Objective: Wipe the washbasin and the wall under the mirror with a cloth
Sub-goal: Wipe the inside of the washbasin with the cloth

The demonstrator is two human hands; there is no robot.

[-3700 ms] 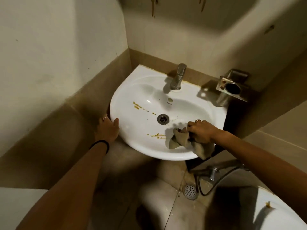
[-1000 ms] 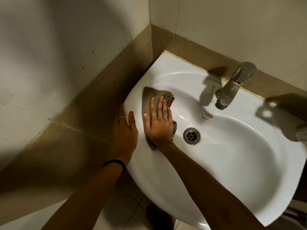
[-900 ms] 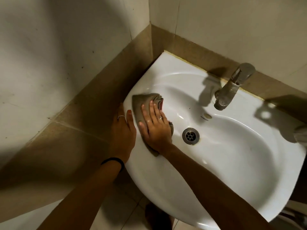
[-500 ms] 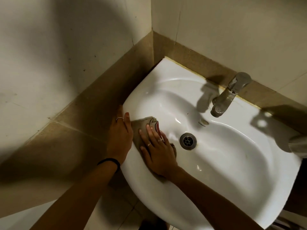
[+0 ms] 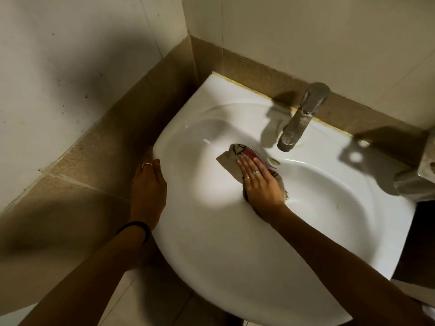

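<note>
- Now your right hand (image 5: 261,182) lies flat, fingers extended, pressing the cloth (image 5: 231,158) against the inner slope of the washbasin (image 5: 211,243), just below the tap (image 5: 303,116).
- Half a second ago that hand and cloth were at the bowl's left side, close to your left hand; they have since swept across toward the middle and rear of the bowl. The drain is no longer visible, and I judge it covered by the hand and cloth.
- Your left hand (image 5: 148,191) has not shifted: it rests open against the basin's left rim, thumb on the white edge, bracing and gripping nothing.
- A few seconds ago brown streaks marked the bowl on the left and front. None shows on the exposed surface now, so I judge the bowl largely wiped.
- The cloth is bunched, with a red and patterned part poking out beyond the fingertips toward the overflow hole (image 5: 273,161). Only the part under the palm is doing work.
- Unwiped, as far as can be judged: the ledge around the tap base, the yellowed joint (image 5: 247,87) where the basin meets the brown tile band (image 5: 235,62), and the right side of the bowl.
- The wall under the mirror is not yet attended to. No mirror is in view, so its state cannot be assessed.
- Recommended next: carry the stroke around the tap, then lift the cloth to the wall.
</note>
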